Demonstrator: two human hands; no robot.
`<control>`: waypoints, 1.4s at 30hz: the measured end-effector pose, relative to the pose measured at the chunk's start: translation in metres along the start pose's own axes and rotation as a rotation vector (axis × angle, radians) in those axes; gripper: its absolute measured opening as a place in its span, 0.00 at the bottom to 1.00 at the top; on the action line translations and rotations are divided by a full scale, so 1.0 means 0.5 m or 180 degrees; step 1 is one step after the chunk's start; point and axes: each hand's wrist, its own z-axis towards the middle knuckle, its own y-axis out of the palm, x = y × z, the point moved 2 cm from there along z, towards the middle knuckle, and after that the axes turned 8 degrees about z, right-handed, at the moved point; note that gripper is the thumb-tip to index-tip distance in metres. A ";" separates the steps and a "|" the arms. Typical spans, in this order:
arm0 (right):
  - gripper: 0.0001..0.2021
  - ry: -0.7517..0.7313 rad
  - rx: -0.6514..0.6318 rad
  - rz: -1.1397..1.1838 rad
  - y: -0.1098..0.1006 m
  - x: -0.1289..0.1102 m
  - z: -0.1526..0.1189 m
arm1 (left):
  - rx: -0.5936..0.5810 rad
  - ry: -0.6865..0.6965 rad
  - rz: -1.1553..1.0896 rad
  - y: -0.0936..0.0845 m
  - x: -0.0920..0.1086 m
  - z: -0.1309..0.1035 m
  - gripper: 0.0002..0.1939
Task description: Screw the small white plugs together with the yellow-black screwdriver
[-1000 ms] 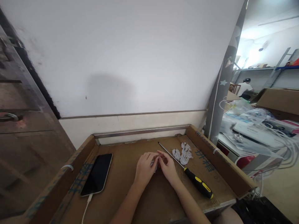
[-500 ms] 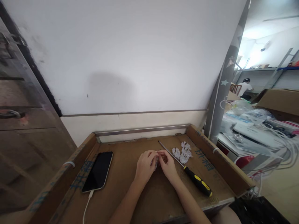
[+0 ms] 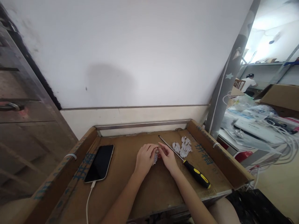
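Note:
My left hand (image 3: 146, 158) is closed around a clear plastic plug (image 3: 155, 158), part of which shows below the fingertips. My right hand (image 3: 167, 157) meets it from the right, its thumb and fingers pinched at the plug's upper end. Whatever lies between those right fingertips is too small to make out. To the right, several more clear plugs (image 3: 184, 151) with metal prongs lie in a loose cluster. A screwdriver (image 3: 196, 174) with a black and yellow handle lies slantwise beside them, its tip pointing away from me.
A phone (image 3: 100, 164) with a white cable (image 3: 89, 199) lies on the left of the cardboard-lined tray (image 3: 123, 141). Raised cardboard walls (image 3: 217, 151) edge the sides. A cluttered table (image 3: 247, 124) stands at the right, and a person (image 3: 249, 83) sits farther back.
The view has tilted down slightly, so most things sit higher in the picture. My fingers have shifted a little, and more of the plug shows between my hands.

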 end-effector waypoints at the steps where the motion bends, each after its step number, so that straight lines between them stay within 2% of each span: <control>1: 0.15 0.0019 -0.0011 0.0013 0.000 0.000 0.000 | 0.0000 0.0016 0.0017 -0.001 0.000 0.000 0.11; 18: 0.16 0.0181 -0.0157 0.0071 -0.005 -0.007 0.001 | 0.0011 -0.0057 -0.0167 0.001 -0.003 -0.002 0.10; 32: 0.15 0.0166 -0.0140 0.0195 -0.006 -0.006 0.000 | -0.0237 -0.0063 -0.0367 0.001 0.005 0.000 0.11; 35: 0.16 0.0177 -0.0101 0.0244 -0.006 -0.006 0.000 | -0.0178 -0.0239 -0.0485 0.001 0.002 0.000 0.12; 38: 0.16 0.0235 -0.0090 0.0293 -0.005 -0.011 -0.001 | -0.0057 -0.0619 -0.0496 0.002 -0.008 -0.001 0.13; 42: 0.16 0.0310 -0.0126 0.0432 -0.002 -0.024 -0.008 | -0.0281 -0.0944 -0.0571 0.011 -0.022 -0.004 0.10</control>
